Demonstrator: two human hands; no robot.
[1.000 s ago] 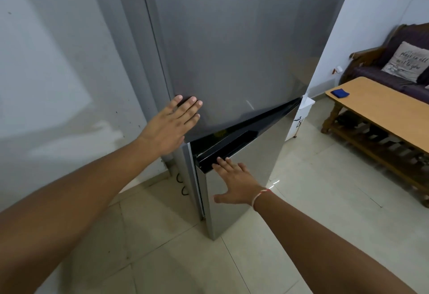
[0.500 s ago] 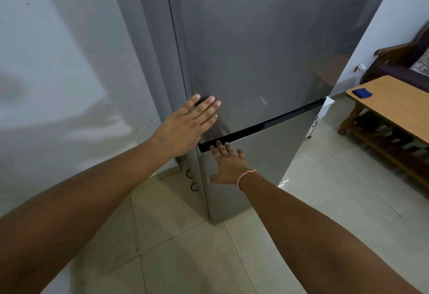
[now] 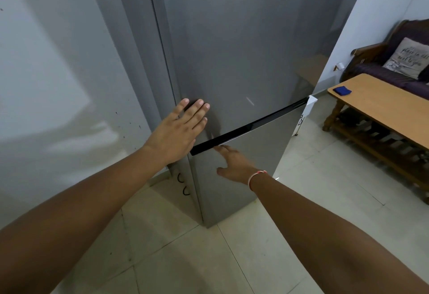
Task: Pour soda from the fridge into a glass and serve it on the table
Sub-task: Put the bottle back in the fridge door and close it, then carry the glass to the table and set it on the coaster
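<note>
Tall grey steel two-door fridge [image 3: 232,61] straight ahead, both doors closed, black gap strip between them. Left hand [image 3: 176,131] flat against the upper door's lower corner — fingers straight, gripping nothing. Right hand [image 3: 232,161] spread on the lower door, fingertips at the black strip, holding nothing. Off to the right, low wooden table [image 3: 383,108] with a small blue cloth [image 3: 342,90] — dark sofa [image 3: 394,71] behind.

Pale tiled floor [image 3: 313,201], whitish wall [image 3: 58,73], dark sofa [image 3: 390,71] with cushion [image 3: 408,58] in far right corner.
</note>
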